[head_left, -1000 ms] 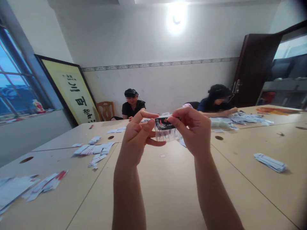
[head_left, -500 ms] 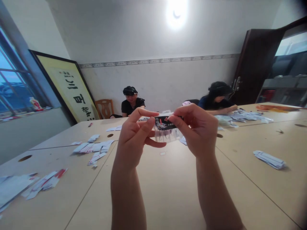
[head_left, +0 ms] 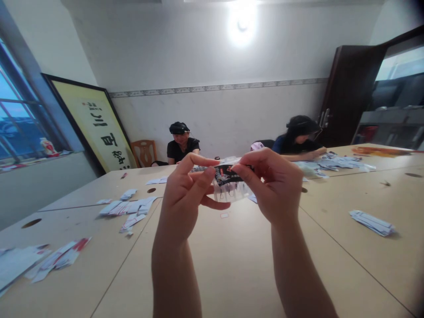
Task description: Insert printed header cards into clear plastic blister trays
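Both my hands hold up a small clear plastic packet [head_left: 230, 191] above the table, in the middle of the view. It has a black printed label with white and red marks, and thin dark hook-like shapes show through its lower part. My left hand [head_left: 185, 194] grips the left edge between thumb and fingers, one finger lying along the bottom. At the right edge my right hand [head_left: 273, 183] pinches the top of the label with thumb and forefinger. The packet's right end is partly hidden by these fingers.
Paper slips and packets [head_left: 127, 207] lie on the left of the pale table [head_left: 232, 274], larger sheets [head_left: 16, 265] nearer. At right is a bundle of slips [head_left: 371, 222]. Two people sit across, one beside a pile of packets [head_left: 338, 162].
The packet and both hands sit slightly lower in view, with the grip much the same. The room has shifted a little as my head moved.
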{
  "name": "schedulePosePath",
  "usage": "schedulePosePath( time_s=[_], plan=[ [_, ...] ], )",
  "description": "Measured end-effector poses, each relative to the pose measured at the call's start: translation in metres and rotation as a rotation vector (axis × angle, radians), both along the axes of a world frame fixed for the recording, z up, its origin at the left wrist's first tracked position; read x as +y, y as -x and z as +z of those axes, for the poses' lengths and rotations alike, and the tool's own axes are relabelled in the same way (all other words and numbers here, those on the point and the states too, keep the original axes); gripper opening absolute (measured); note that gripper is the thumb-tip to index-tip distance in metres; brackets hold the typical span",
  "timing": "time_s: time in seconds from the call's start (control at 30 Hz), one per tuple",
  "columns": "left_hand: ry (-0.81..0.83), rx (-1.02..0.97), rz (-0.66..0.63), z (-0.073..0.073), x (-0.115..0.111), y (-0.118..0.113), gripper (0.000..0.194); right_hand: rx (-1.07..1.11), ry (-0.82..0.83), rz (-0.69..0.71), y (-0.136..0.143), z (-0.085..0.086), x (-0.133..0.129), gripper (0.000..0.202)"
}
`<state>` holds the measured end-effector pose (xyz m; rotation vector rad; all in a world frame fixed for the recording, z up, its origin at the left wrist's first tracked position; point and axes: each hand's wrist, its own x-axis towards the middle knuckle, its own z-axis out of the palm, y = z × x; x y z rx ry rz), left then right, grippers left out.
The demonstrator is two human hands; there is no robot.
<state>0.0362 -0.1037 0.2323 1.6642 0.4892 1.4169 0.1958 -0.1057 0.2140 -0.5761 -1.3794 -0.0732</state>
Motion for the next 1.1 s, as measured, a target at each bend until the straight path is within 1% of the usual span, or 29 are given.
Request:
schedulePosePath(
  time_s=[0.1, 0.23, 0.5, 0.73, 0.83, 1.1],
  plan=[
    [-0.013, 0.003, 0.010, -0.001, 0.001, -0.001, 0.022, -0.008, -0.001, -0.016, 0.000, 0.001, -0.001, 0.015],
    [-0.035, 0.011, 0.063, -0.003, 0.002, -0.001, 0.023, -0.018, -0.018, -0.018, 0.000, 0.001, -0.001, 0.014],
    [-0.037, 0.014, 0.175, 0.001, -0.009, -0.009, 0.023, -0.010, 0.017, -0.013, 0.000, 0.001, 0.002, 0.014],
    [-0.072, 0.081, 0.173, 0.001, -0.003, -0.004, 0.029, -0.015, 0.015, -0.043, -0.001, 0.002, 0.002, 0.015],
    [-0.070, 0.072, 0.203, 0.000, -0.004, -0.005, 0.029, -0.017, 0.014, -0.051, -0.001, 0.002, 0.003, 0.014],
    [-0.082, 0.014, 0.244, -0.001, -0.007, -0.011, 0.024, 0.011, 0.034, -0.010, -0.002, 0.002, 0.005, 0.013]
  ],
)
